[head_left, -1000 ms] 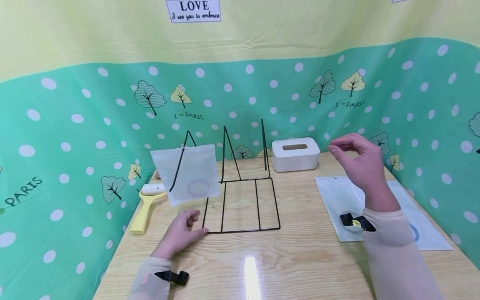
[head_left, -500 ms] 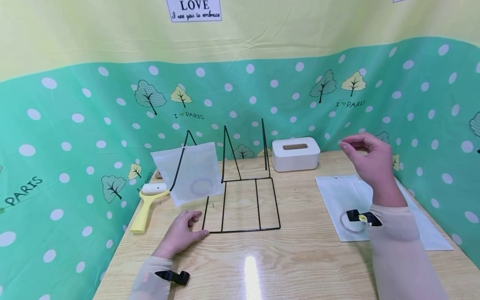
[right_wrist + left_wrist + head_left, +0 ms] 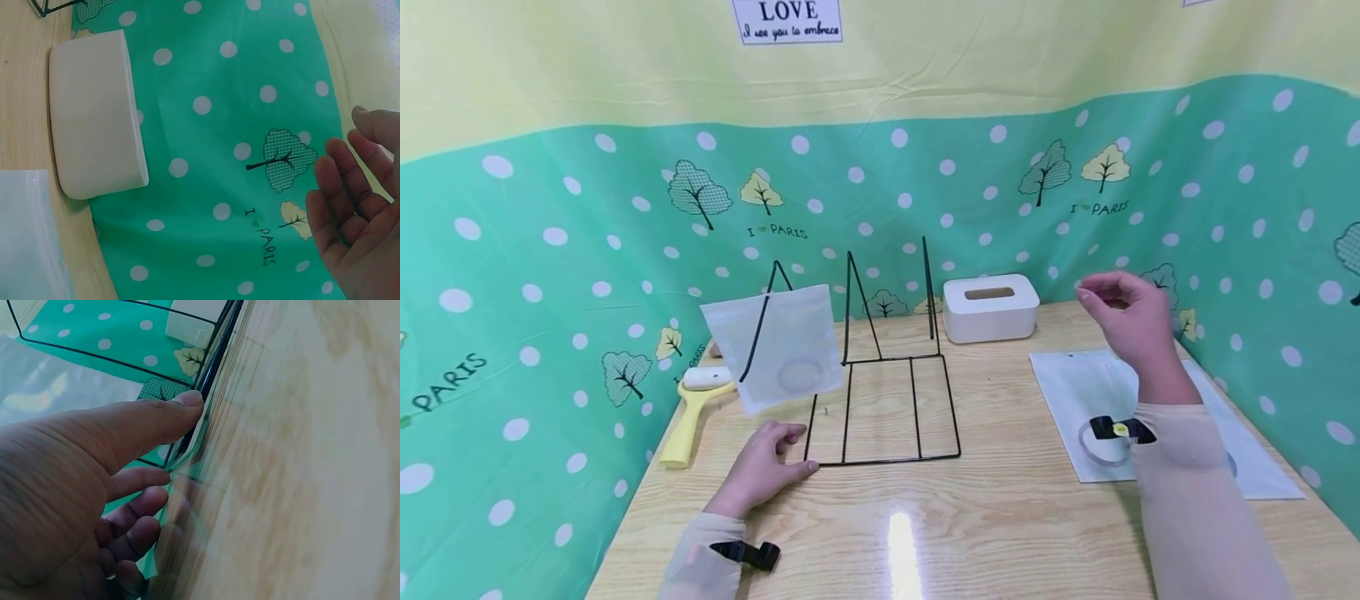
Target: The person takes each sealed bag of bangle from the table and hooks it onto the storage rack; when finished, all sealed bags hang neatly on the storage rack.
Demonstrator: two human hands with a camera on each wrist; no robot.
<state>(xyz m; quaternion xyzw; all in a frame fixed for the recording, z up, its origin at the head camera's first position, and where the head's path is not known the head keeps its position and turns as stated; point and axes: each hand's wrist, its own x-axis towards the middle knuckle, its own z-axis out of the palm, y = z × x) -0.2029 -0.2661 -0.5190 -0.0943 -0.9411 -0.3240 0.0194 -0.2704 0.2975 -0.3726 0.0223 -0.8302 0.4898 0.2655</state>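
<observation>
Hanging item: a translucent white, square plastic pouch (image 3: pixel 797 333) with a faint ring shape showing near its bottom, left of centre in the frame. It sits tilted on the left upright of a black metal wire rack (image 3: pixel 880 462). One leg of that upright crosses the pouch's face. Cannot tell whether the wire runs through a hole.

Left hand (image 3: pixel 762 467), lower left of centre: at the rack's near-left corner, thumb laid straight against the wire, other fingers loosely bent. It touches the rack; no firm grip visible.

Right hand (image 3: pixel 1127 325), right of the frame: raised, well apart from the rack. The right wrist view shows relaxed, half-curled fingers with nothing held.

Change: compared with a second ago, the right hand is slightly further right, and the pouch's lower right corner has swung a little the same way. Left hand in the same spot. Judgement: the rack now bears the pouch unaided, so this placement looks finished; the left hand probably only steadies the base.

Also on the wood-grain counter (image 3: pixel 1000 517): two pale flat pouches (image 3: pixel 1060 392), partly beneath the right forearm in the view; white rectangular tissue box (image 3: pixel 991 325), behind the rack's right side; yellow-handled lint roller (image 3: pixel 681 437), at left.
</observation>
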